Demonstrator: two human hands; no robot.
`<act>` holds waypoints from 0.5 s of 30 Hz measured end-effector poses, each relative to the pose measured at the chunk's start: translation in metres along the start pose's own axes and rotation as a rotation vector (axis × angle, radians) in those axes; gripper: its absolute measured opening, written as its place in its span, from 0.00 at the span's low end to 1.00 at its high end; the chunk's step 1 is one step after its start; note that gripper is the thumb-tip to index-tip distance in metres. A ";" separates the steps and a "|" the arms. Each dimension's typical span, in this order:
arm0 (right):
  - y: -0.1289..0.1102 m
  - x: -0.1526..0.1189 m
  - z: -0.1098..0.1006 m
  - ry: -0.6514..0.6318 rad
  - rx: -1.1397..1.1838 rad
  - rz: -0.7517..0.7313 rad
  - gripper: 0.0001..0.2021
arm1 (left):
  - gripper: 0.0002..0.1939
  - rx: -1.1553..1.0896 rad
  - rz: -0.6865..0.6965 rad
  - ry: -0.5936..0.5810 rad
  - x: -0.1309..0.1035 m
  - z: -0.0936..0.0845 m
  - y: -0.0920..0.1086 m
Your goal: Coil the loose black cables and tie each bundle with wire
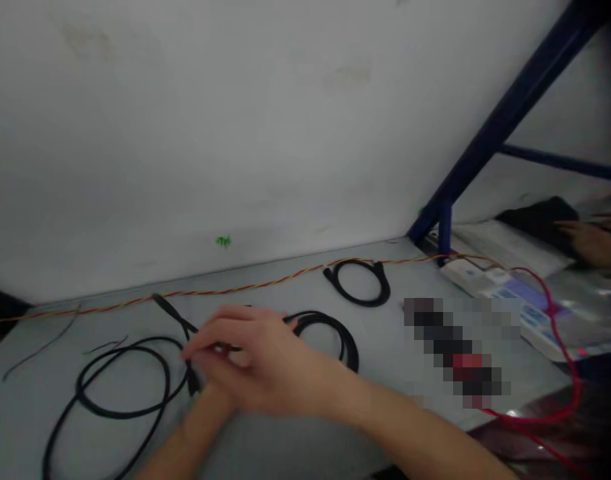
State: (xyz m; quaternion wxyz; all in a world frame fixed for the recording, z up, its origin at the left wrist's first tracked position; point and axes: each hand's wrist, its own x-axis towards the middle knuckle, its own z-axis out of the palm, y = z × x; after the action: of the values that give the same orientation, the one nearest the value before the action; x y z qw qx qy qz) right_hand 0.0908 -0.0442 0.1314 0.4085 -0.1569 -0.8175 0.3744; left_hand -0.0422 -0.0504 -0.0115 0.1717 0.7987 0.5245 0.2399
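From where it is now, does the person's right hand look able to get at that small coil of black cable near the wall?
Probably yes. The right hand is over the nearer black cable, and only bare grey table lies between it and the small coil. The twisted orange wire runs behind, not across the way.

A twisted wire (245, 288) is laid along the wall beyond the hands. A small coil (360, 283) is seen further right, a power strip (505, 293) beyond it.
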 end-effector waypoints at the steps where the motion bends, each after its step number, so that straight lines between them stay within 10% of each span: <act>1: 0.007 -0.023 -0.016 0.058 0.011 0.078 0.08 | 0.17 -0.009 0.058 -0.008 -0.001 0.001 0.001; 6: 0.065 -0.115 -0.066 0.229 -0.173 0.415 0.07 | 0.22 0.028 0.434 -0.074 0.001 0.006 0.004; 15: 0.102 -0.164 -0.058 0.051 -0.650 0.478 0.08 | 0.24 0.008 0.396 -0.059 0.001 0.006 0.009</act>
State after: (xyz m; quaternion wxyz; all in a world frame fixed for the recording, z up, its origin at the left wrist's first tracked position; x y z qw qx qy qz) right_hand 0.2326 -0.0400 -0.0114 0.2590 -0.4730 -0.8234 0.1768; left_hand -0.0319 -0.0531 -0.0119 0.1335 0.8936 0.3526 0.2434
